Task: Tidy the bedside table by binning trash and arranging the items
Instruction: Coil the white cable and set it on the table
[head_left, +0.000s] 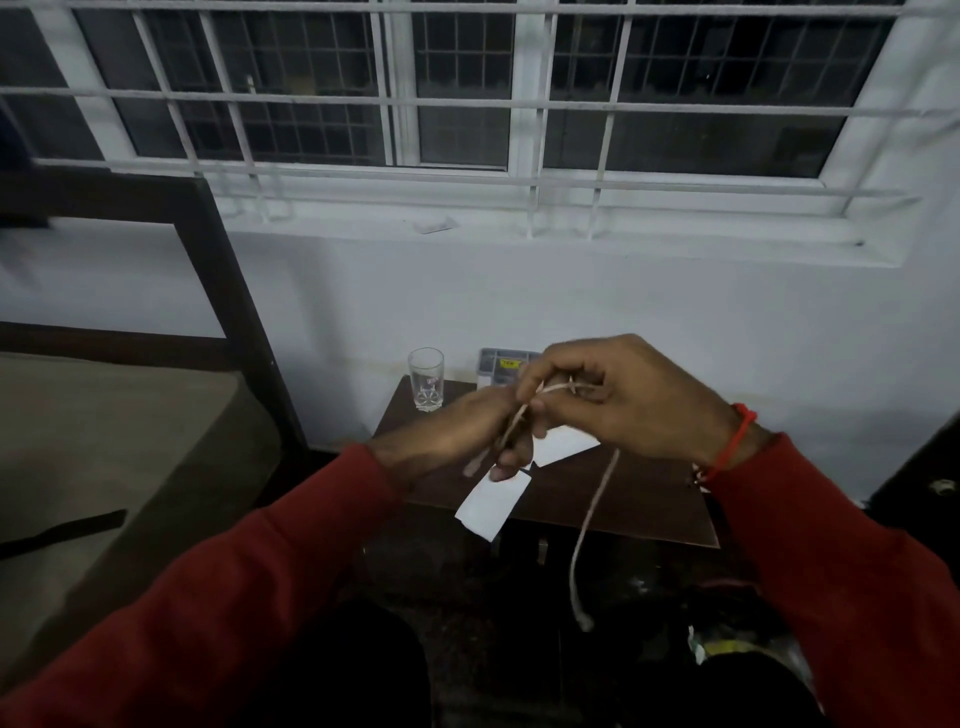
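A thin white cable (589, 525) is held above the dark brown bedside table (623, 506). My left hand (457, 439) grips part of the cable. My right hand (613, 389) pinches the cable higher up, fingers curled round it. One end of the cable hangs down past the table's front edge, near the floor. On the table lie two white paper pieces (491, 504) (566, 447). An empty clear drinking glass (426, 379) stands at the back left corner. A grey box with a yellow label (501, 364) stands at the back, partly hidden by my right hand.
A bed with a beige mattress (114, 457) and dark wooden frame (234, 291) stands to the left. The white wall and barred window (467, 104) are behind the table. A bag with trash (727, 644) lies on the dark floor at lower right.
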